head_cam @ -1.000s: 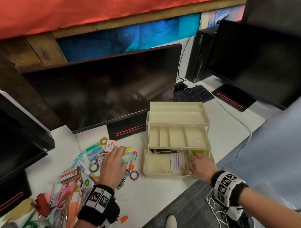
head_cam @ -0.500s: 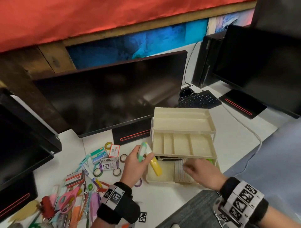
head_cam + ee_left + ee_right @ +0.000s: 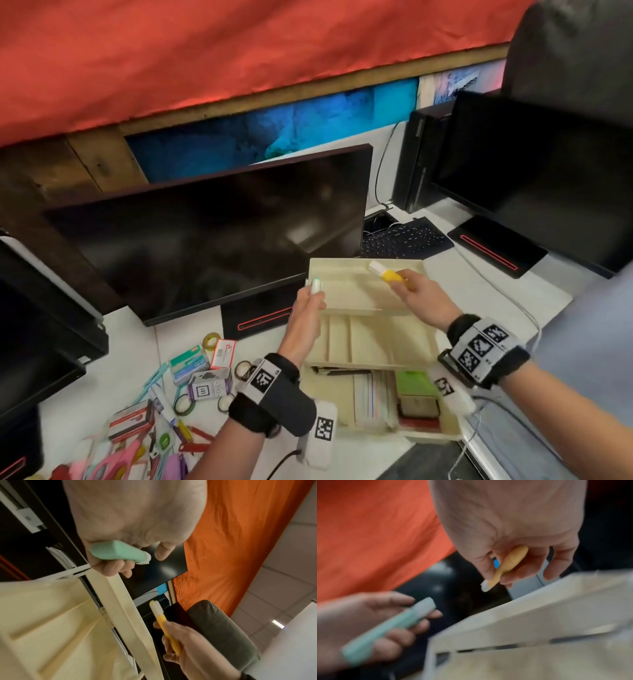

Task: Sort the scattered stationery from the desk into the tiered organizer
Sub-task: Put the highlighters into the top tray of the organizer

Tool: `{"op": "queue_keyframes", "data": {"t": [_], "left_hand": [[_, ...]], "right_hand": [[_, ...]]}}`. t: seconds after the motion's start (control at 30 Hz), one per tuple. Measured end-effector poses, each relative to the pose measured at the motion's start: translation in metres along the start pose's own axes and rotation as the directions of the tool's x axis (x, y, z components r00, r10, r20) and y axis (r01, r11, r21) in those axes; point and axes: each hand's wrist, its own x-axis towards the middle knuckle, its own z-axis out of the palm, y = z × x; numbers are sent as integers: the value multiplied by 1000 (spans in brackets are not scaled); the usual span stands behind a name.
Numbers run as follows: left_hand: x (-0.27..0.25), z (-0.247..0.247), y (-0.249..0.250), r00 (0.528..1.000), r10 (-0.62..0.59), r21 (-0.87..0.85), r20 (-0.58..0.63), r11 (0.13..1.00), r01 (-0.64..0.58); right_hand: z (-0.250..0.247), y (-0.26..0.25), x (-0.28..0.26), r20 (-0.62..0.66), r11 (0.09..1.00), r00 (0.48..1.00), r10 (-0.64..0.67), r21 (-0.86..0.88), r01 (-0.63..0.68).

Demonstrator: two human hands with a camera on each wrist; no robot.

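Note:
The cream tiered organizer (image 3: 363, 310) stands on the white desk, with three stepped trays. My left hand (image 3: 306, 306) grips a mint-green highlighter (image 3: 315, 286) (image 3: 118, 552) (image 3: 388, 628) at the top tray's left front corner. My right hand (image 3: 419, 296) pinches a yellow highlighter (image 3: 385, 272) (image 3: 165, 626) (image 3: 505, 568) over the top tray, white cap pointing left. The divided middle tray (image 3: 373, 342) shows nothing in it. Colour cards and a green pad (image 3: 412, 382) lie in the bottom tray. Scattered stationery (image 3: 164, 411) covers the desk at lower left.
A large dark monitor (image 3: 212, 233) stands right behind the organizer, its base (image 3: 260, 317) beside the left hand. A second monitor (image 3: 541, 178) and a keyboard (image 3: 404, 240) are at the right. Tape rolls (image 3: 210, 341) and small boxes (image 3: 190, 363) lie left of the organizer.
The yellow highlighter has passed from my left hand to my right. Both hands rose from the bottom tray and the desk to the top tray, the left keeping the green highlighter.

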Motion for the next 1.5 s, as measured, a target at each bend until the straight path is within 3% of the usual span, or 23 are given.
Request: {"op": "queue_keyframes", "data": {"t": [0.07,0.1,0.23,0.37,0.47,0.6,0.73,0.8,0.87,0.93,1.0,1.1,1.2,1.3,1.33,1.43,1.5], "left_hand": [[11,0,3,1000,-10,35,-1,999,10],[16,2,4,1000,-10,60,6,998,9],[30,10,12,991,80,235,111,966,-105],[50,22,20,934,152,501,324,810,-306],[69,34,26,908,150,610,392,696,-379],[88,48,25,893,166,669,418,609,-426],[95,61,23,878,190,655,439,601,-457],[95,67,25,873,195,637,446,616,-463],[92,73,29,886,168,578,431,703,-414],[89,78,31,916,98,390,389,883,-260],[86,82,32,938,32,116,345,990,-77],[83,85,34,950,0,-204,313,977,67],[76,81,39,947,19,-360,322,927,104],[68,72,39,955,21,-354,296,931,89],[67,68,37,962,15,-311,271,948,73],[55,45,31,988,51,-71,147,997,-41],[41,17,24,993,104,21,59,994,-106]], "right_hand": [[-13,12,12,18,929,999,-33,-367,37],[-16,16,16,50,881,997,-52,-468,70],[-19,26,22,224,799,974,-45,-577,170],[-23,29,19,288,804,958,-11,-566,180],[-19,31,12,278,857,961,-15,-491,156],[-12,43,2,100,918,992,-82,-381,114],[-9,53,-6,-38,980,998,-44,-194,36],[-9,55,-8,-79,988,996,-52,-147,40],[-10,54,-9,-114,992,992,-52,-119,38],[-11,52,-8,-142,994,989,-39,-105,25],[-8,46,-6,-144,994,989,-34,-108,18],[-1,31,-1,-82,992,993,-87,-101,79],[8,20,9,-44,997,996,-76,26,77],[12,17,17,-9,975,998,-67,213,67],[11,16,19,2,976,997,-75,203,73],[1,18,24,-95,976,984,-148,-174,130],[-8,21,25,-94,874,975,-201,-467,135]]}}
